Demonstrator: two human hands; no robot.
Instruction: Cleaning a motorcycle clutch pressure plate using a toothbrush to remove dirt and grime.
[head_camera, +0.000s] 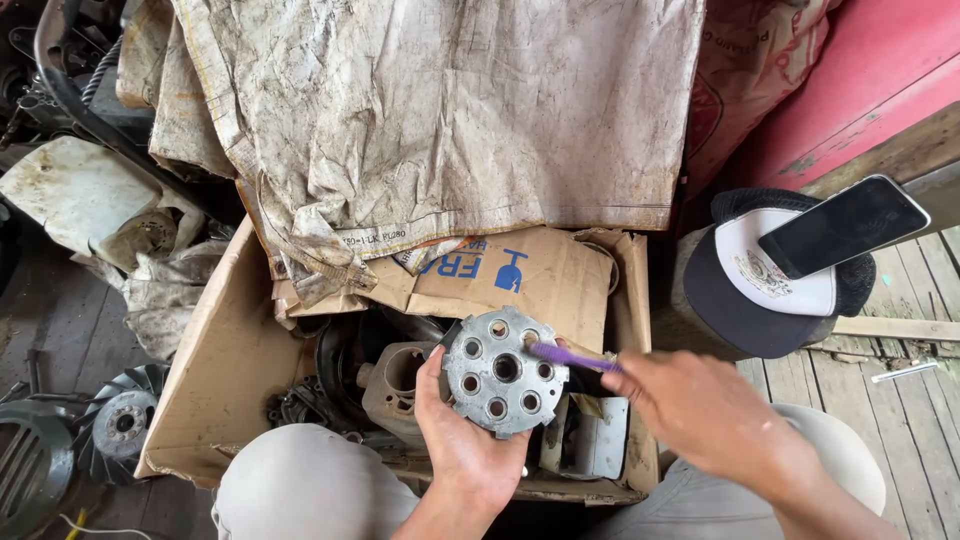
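The person sits over an open cardboard box (215, 380), knees at either side of its near edge. The left hand (462, 440) is closed around the lower rim of a round grey metal disc (499, 371) pierced with a ring of holes, holding it upright above the box with its face turned up toward the head. The right hand (700, 405), a little blurred, pinches a thin purple brush (570, 356) whose tip touches the disc at about two o'clock on its face. Inside the box, below the disc, lie dark engine parts and a pale metal housing (395, 385). A stained, crumpled sack (440, 110) drapes over the box's far side at twelve o'clock. At three o'clock a black and white cap (760, 300) sits with a dark phone (842, 226) resting on top. At eight o'clock a finned fan wheel (122, 420) lies on the plank floor (920, 420).
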